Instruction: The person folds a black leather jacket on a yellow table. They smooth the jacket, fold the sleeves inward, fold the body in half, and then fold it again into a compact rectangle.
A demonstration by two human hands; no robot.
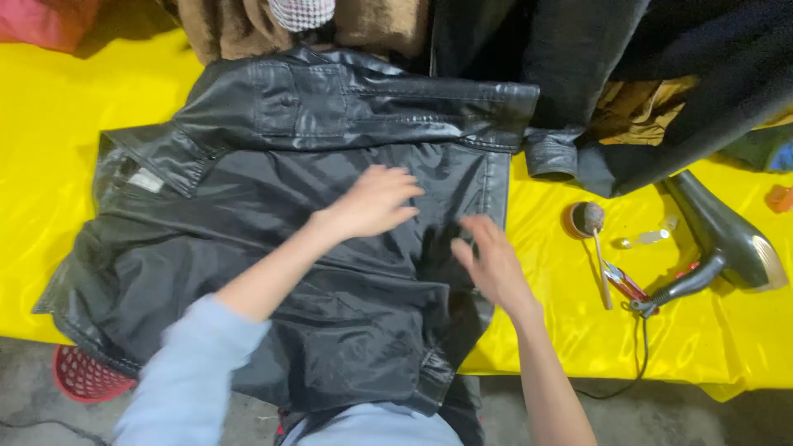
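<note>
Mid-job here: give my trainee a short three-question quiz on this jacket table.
1. True or false: both hands lie flat on the black leather jacket.
2. Which lies nearer the right hand: A, the grey hair dryer, or B, the wooden-handled brush?
3. What colour is the glossy table cover?

Key: 1 true, the left hand too. 2 B. 3 yellow.

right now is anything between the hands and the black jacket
Nothing visible. The left hand lies flat on the black jacket lining, and the right hand rests on it near the front edge; both touch it directly.
</note>
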